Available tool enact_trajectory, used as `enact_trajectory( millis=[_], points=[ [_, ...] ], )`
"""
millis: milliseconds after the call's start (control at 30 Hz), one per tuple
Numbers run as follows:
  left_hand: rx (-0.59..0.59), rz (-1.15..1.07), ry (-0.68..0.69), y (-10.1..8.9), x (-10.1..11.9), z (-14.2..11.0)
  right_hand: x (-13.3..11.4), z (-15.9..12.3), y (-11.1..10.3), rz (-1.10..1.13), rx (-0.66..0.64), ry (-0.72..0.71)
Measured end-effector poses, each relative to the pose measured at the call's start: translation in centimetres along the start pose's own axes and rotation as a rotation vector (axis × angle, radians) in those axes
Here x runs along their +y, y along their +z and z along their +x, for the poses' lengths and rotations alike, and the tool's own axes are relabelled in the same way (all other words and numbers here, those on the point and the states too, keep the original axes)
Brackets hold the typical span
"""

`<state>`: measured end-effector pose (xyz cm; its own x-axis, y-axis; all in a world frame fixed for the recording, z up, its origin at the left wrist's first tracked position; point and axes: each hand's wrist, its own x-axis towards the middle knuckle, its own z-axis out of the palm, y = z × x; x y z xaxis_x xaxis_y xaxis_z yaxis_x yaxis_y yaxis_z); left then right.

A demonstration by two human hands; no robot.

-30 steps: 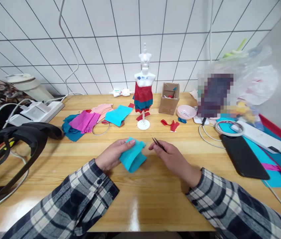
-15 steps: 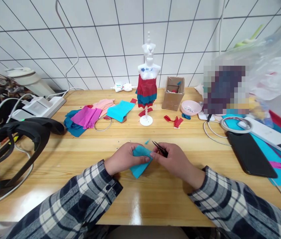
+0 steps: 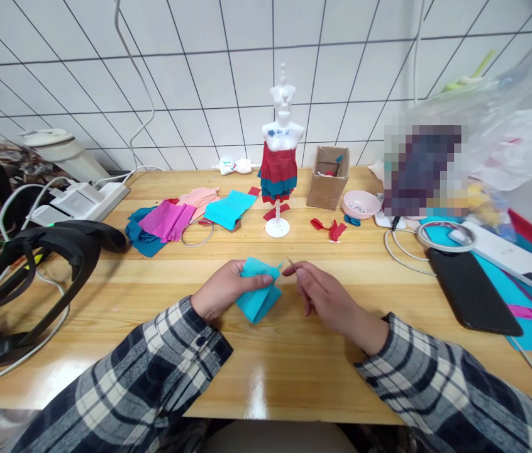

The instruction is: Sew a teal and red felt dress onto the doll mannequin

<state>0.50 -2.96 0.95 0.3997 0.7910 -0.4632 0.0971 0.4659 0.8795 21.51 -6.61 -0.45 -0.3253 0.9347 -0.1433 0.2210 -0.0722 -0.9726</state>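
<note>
My left hand (image 3: 222,288) pinches a folded piece of turquoise crepe paper (image 3: 257,302) above the table, thumb on top. A small frayed corner sticks out from the paper's right edge. Just to the right, my right hand (image 3: 322,290) is closed on tweezers (image 3: 291,263), whose thin tips point up and left towards that corner. Most of the tweezers is hidden by the fingers. Behind both hands stands a small white mannequin (image 3: 283,135) on a round base, wearing a layered skirt (image 3: 278,173) in red and dark teal.
Left of the mannequin lie turquoise (image 3: 229,209), magenta (image 3: 166,220) and pink paper pieces. To its right are a cardboard box (image 3: 327,192), a pink bowl (image 3: 361,204) and red scraps (image 3: 334,230). A black phone (image 3: 473,292) lies right; a black headset (image 3: 34,270) stands left.
Half a second ago both hands met at the turquoise paper. My right hand has since drawn back and turned, so the tweezers show less. The paper has been tilted, with its fold opened.
</note>
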Motion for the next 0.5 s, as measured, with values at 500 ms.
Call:
enact_trajectory(
  millis=[500],
  points=[
    [0.013, 0.001, 0.023, -0.17, -0.28, 0.35, -0.12, 0.20, -0.11, -0.304, -0.031, -0.118]
  ],
)
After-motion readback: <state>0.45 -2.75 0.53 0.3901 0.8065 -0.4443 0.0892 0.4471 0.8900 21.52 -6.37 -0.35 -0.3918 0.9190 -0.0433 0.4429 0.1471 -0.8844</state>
